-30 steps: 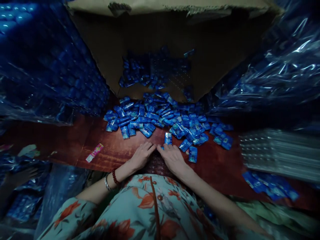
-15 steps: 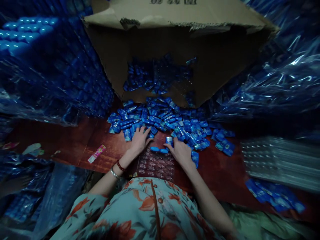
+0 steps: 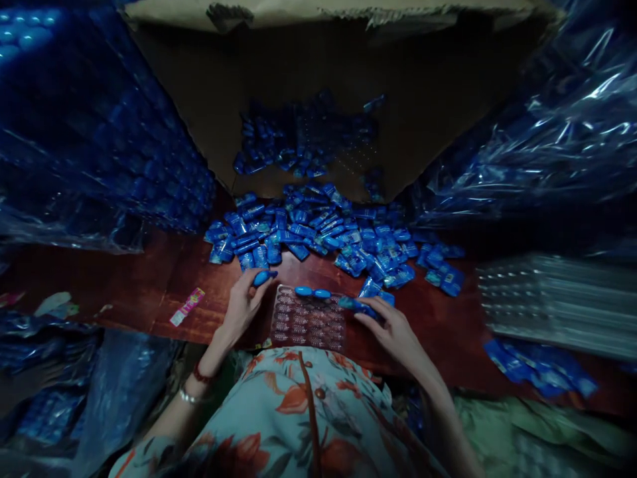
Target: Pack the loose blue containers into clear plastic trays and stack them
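My left hand [image 3: 242, 300] is closed on a small blue pack [image 3: 263, 277], left of the clear plastic tray's upper corner. In my right hand [image 3: 388, 320] is another blue pack [image 3: 359, 305], pinched by the fingers just past the tray's right edge; whether it is one pack or two I cannot tell. The clear tray [image 3: 308, 322] has rows of moulded hollows and lies flat in front of my body. Two blue packs [image 3: 312, 292] stand side by side in its far row. Beyond my hands spreads a heap of loose blue packs [image 3: 318, 229].
A large open cardboard box [image 3: 194, 113] stands behind the heap, with more packs inside. Plastic-wrapped blue stacks [image 3: 99, 146] rise at left. Stacked clear trays [image 3: 557, 309] lie at right, near loose blue packs [image 3: 540, 368]. A pink wrapper [image 3: 188, 307] lies left on the table.
Both hands have drawn back from the heap and moved apart, each with blue packs in the fingers. More of the tray shows between them. The view has shifted downward.
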A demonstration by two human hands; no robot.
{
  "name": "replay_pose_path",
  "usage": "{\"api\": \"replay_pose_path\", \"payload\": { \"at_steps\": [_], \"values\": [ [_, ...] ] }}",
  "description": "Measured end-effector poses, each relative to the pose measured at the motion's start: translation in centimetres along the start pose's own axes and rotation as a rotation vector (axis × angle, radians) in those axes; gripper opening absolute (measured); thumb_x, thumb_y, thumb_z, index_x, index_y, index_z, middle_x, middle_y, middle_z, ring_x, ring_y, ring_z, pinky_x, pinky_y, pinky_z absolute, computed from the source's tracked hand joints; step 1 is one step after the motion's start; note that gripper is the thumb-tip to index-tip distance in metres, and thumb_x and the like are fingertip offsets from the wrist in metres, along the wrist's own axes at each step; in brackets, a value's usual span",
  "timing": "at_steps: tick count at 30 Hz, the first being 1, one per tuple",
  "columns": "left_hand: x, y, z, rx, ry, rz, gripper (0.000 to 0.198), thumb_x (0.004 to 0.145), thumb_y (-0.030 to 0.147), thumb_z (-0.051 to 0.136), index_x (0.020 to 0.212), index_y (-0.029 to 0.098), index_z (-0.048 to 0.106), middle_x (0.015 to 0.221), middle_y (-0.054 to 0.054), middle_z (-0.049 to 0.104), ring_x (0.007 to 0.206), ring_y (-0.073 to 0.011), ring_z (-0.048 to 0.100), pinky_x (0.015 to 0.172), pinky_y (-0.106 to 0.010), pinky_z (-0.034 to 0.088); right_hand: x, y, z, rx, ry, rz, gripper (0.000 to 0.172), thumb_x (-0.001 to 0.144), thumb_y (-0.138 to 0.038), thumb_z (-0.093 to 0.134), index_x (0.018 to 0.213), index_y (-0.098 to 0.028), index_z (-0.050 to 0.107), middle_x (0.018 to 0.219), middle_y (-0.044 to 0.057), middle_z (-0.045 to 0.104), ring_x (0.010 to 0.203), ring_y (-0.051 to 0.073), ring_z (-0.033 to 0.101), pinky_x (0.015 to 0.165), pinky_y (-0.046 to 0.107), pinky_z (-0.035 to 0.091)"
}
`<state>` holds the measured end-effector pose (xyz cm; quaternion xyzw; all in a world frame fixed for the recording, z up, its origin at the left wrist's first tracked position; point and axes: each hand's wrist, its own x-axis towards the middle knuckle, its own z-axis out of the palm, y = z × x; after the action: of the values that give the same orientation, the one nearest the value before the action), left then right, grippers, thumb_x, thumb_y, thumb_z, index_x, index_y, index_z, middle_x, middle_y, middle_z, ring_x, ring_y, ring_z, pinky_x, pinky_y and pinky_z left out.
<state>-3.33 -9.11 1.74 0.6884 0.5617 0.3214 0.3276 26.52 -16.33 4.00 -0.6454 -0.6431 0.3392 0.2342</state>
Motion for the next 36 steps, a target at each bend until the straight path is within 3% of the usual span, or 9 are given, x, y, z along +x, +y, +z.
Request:
{"api": "replay_pose_path", "payload": {
  "at_steps": [4, 7, 10, 13, 19, 24, 32, 34, 36],
  "values": [
    [-3.3, 1.3, 1.1, -0.070, 0.032, 0.033, 0.020, 0.085, 0.029, 0.057, 0.103, 0.018, 0.059, 0.094, -0.003, 0.066, 0.086, -0.0157, 0.063, 0.080, -0.027, 0.051, -1.3, -1.3, 1.8, -0.017, 0.035, -0.009, 0.028, 0.089, -0.038, 0.049, 0.111, -0.022, 0.055, 0.099, 0.005, 0.066, 0.088, 0.019, 0.063, 0.077, 0.031, 0.050],
    [-4.4, 0.9, 3.3, -0.081, -0.020, 0.190, 0.024, 0.088, 0.023, 0.053, 0.112, 0.019, 0.056, 0.102, -0.006, 0.065, 0.094, -0.0162, 0.063, 0.084, -0.029, 0.052, -1.0, -1.6, 3.9, -0.133, 0.094, -0.110, 0.027, 0.091, -0.030, 0.045, 0.116, -0.020, 0.050, 0.101, 0.007, 0.065, 0.090, 0.019, 0.063, 0.077, 0.031, 0.051],
    [-3.9, 0.0, 4.8, 0.005, -0.075, 0.376, 0.028, 0.091, 0.017, 0.044, 0.117, 0.019, 0.055, 0.110, -0.010, 0.061, 0.102, -0.0173, 0.060, 0.085, -0.031, 0.052, -0.3, -1.4, 5.1, -0.375, 0.111, -0.303, 0.028, 0.090, -0.013, 0.039, 0.114, -0.018, 0.053, 0.102, 0.009, 0.063, 0.092, 0.019, 0.061, 0.077, 0.031, 0.051],
    [-3.0, -0.7, 5.0, 0.093, -0.098, 0.502, 0.032, 0.092, 0.014, 0.041, 0.121, 0.019, 0.053, 0.107, -0.011, 0.060, 0.099, -0.0169, 0.060, 0.079, -0.030, 0.054, 0.1, -1.8, 5.3, -0.612, 0.086, -0.410, 0.035, 0.084, -0.003, 0.037, 0.110, -0.016, 0.057, 0.093, 0.009, 0.063, 0.082, 0.019, 0.060, 0.068, 0.029, 0.051],
    [-2.4, 0.1, 4.4, 0.315, -0.103, 0.709, 0.029, 0.093, 0.013, 0.037, 0.117, 0.015, 0.053, 0.101, -0.012, 0.061, 0.095, -0.0183, 0.060, 0.078, -0.033, 0.054, 1.4, -5.1, 4.7, -0.837, -0.103, -0.491, 0.032, 0.081, -0.001, 0.041, 0.101, -0.016, 0.060, 0.084, 0.009, 0.062, 0.075, 0.020, 0.058, 0.062, 0.029, 0.048],
    [-2.4, 1.0, 4.7, 0.534, -0.213, 0.705, 0.033, 0.091, 0.011, 0.032, 0.117, 0.013, 0.053, 0.101, -0.013, 0.061, 0.094, -0.0207, 0.060, 0.079, -0.035, 0.053, 2.9, -6.7, 4.9, -0.843, -0.197, -0.474, 0.032, 0.082, -0.001, 0.039, 0.099, -0.015, 0.061, 0.083, 0.011, 0.063, 0.071, 0.021, 0.059, 0.053, 0.030, 0.045],
    [-2.6, 0.4, 5.1, 0.463, -0.110, 0.624, 0.043, 0.093, 0.015, 0.033, 0.135, 0.022, 0.041, 0.110, -0.012, 0.052, 0.096, -0.0202, 0.054, 0.077, -0.032, 0.050, 0.7, -4.1, 6.0, -0.748, 0.101, -0.371, 0.032, 0.092, -0.018, 0.042, 0.121, -0.017, 0.054, 0.094, 0.008, 0.067, 0.072, 0.016, 0.064, 0.060, 0.024, 0.048],
    [-2.7, 0.6, 5.1, 0.437, -0.054, 0.543, 0.044, 0.093, 0.022, 0.040, 0.137, 0.026, 0.039, 0.112, -0.013, 0.049, 0.092, -0.0206, 0.053, 0.075, -0.033, 0.049, -0.6, -2.9, 5.4, -0.668, 0.221, -0.260, 0.032, 0.094, -0.026, 0.041, 0.123, -0.020, 0.054, 0.100, 0.007, 0.067, 0.075, 0.013, 0.065, 0.065, 0.022, 0.047],
    [-2.7, 1.1, 4.9, 0.401, 0.034, 0.497, 0.049, 0.091, 0.029, 0.046, 0.139, 0.025, 0.037, 0.115, -0.014, 0.047, 0.095, -0.0231, 0.051, 0.078, -0.037, 0.048, -1.6, -1.6, 4.2, -0.631, 0.364, -0.015, 0.033, 0.095, -0.033, 0.038, 0.121, -0.021, 0.055, 0.102, 0.007, 0.066, 0.079, 0.014, 0.065, 0.066, 0.021, 0.045]
  ]
}}
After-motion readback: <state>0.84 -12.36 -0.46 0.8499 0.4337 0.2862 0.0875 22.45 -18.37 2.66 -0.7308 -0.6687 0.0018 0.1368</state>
